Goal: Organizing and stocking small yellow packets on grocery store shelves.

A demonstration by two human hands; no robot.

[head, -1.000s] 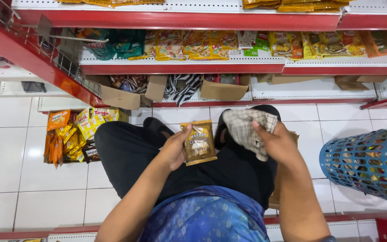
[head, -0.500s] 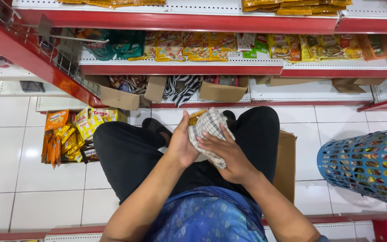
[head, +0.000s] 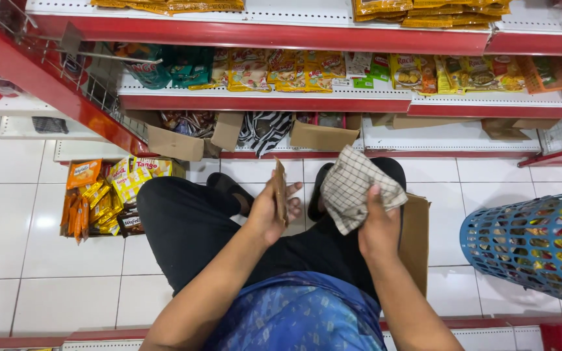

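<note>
I sit on a white tiled floor in front of red shop shelves, black trousers below me. My left hand (head: 269, 213) grips a small brown snack packet (head: 280, 192), turned edge-on toward the camera. My right hand (head: 376, 227) holds a bunched checked cloth (head: 358, 186) just to the right of the packet, a little apart from it. Both hands hover over my lap.
A pile of yellow and orange snack packets (head: 102, 198) lies on the floor at left. A blue mesh basket (head: 536, 242) with packets stands at right. A cardboard box (head: 416, 237) sits by my right leg. Shelves (head: 281, 97) ahead hold packets and open cartons.
A second ago the packet faced up and the cloth was beside it. Then the cloth covered the packet. Now the cloth has moved off to the right and the packet is turned edge-on.
</note>
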